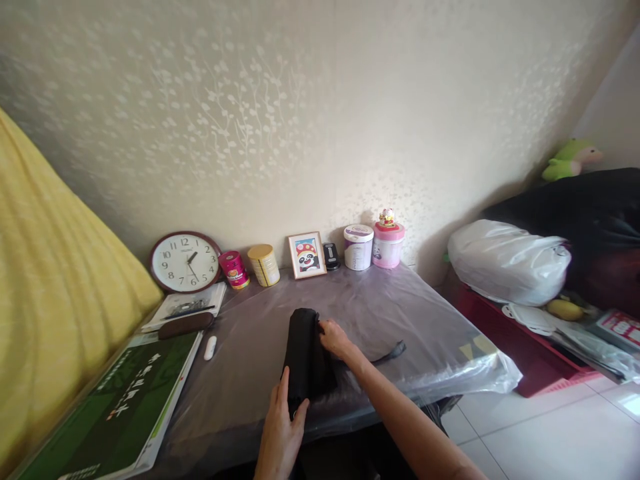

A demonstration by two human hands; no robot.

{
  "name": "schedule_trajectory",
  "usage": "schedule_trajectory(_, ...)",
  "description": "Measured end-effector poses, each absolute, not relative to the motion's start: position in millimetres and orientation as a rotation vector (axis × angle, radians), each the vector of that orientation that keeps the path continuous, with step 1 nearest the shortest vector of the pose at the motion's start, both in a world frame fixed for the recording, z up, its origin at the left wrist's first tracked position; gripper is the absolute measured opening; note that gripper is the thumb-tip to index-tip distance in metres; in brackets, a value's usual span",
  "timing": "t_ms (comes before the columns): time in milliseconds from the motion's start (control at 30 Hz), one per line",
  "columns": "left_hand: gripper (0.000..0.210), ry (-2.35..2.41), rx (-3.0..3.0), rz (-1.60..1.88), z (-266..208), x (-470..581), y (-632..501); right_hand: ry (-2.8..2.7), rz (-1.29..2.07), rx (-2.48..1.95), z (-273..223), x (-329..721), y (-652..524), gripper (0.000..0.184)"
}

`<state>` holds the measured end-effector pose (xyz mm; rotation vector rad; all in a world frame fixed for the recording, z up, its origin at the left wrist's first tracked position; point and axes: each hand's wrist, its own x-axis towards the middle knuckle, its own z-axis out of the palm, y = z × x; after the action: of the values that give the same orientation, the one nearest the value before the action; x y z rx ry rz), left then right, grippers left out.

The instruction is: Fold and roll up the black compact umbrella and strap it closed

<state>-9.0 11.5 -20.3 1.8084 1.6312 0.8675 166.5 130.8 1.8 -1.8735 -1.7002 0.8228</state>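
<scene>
A rolled-up black cloth bundle (301, 353) lies lengthwise on the table near its front edge. My left hand (283, 423) clasps its near end, thumb on the right and fingers on the left. At the far right side, the bent fingers of my right hand (334, 337) are closed on the roll's edge. A dark strap (393, 353) extends over the table to the right, behind my right forearm. What the cloth is when unrolled cannot be made out.
A plastic-covered table (400, 307) stands against the wall. Along its back are a round clock (185, 262), several canisters and a framed panda picture (307, 255). At left lie a green book (130, 407), a brown case (185, 325) and a small white object (211, 347). Right: a red crate (530, 373).
</scene>
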Motion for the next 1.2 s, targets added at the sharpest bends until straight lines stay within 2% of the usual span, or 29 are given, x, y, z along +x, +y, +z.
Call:
schedule_trajectory(333, 0.057, 1.627, 1.802, 0.886, -23.8, -10.0, 11.9, -1.890, 0.614, -1.973, 10.3, 167.1, 127.2, 0.030)
schedule_trajectory(700, 0.057, 1.616, 1.842, 0.890, -25.0, -7.2, 11.5, -1.810, 0.459, -1.992, 14.8, 161.4, 121.4, 0.031)
schedule_trajectory(900, 0.059, 1.724, 1.962, 0.655, -16.5, 4.5, 9.7, -1.676, 0.469, -1.991, 1.2, 145.8, 121.1, 0.030)
schedule_trajectory(1200, 0.064, 1.936, 2.108, 0.100, 16.1, 44.0, 0.9, -1.500, 0.468, -1.939, -12.1, 120.5, 124.7, 0.041)
